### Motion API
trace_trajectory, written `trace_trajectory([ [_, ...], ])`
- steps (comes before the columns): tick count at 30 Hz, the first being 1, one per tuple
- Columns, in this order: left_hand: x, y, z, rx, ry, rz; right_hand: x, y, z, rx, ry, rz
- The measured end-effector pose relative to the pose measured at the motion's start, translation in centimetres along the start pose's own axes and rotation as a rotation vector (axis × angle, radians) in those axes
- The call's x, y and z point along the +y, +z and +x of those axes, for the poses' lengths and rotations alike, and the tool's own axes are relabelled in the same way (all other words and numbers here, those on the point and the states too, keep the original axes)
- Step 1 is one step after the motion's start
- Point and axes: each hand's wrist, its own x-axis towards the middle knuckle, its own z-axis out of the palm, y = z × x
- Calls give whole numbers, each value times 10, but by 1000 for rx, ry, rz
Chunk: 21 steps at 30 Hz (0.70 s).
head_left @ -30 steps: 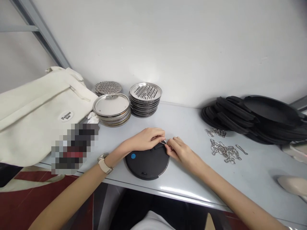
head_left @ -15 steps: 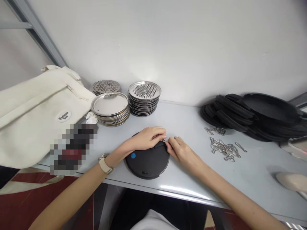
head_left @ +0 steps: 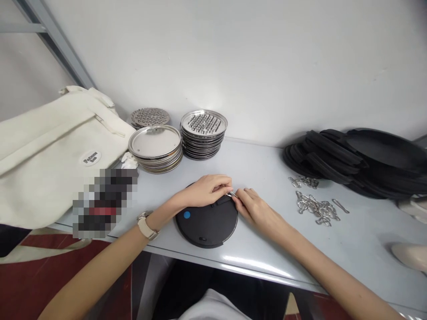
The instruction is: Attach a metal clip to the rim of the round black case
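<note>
A round black disc [head_left: 207,226] with a blue dot lies flat on the table in front of me. Over its far edge, my left hand [head_left: 210,189] is closed, thumb and fingers pinched on a small shiny metal clip [head_left: 231,194]. The clip's other end meets the pinched fingertips of my right hand [head_left: 251,205], beside the disc's right edge. Fingers cover most of the clip, so its full shape is hidden. Several loose wire clips [head_left: 316,208] lie in a pile to the right.
Behind my left hand stand stacked metal lids [head_left: 155,144] and grater discs [head_left: 204,124]. Black round pieces [head_left: 376,155] are heaped at the back right. A cream bag [head_left: 60,151] and a blurred-out item [head_left: 105,204] are on the left. The table's front edge [head_left: 253,271] runs close by.
The view has shifted slightly. A little more of the metal clip shows between my hands, and my right fingertips sit slightly farther from the left ones. The disc stays on the table.
</note>
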Motion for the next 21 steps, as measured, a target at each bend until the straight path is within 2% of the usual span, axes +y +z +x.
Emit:
trace_trajectory([
  [9,1,4,1,48,-26,69,10,-8,-1,-56,-39,65],
  [16,3,4,-4,61,-59,53,12,-8,3,-126,35,162],
  [21,8,0,-12,-1,-14,84,13,-4,4,-139,63,250],
])
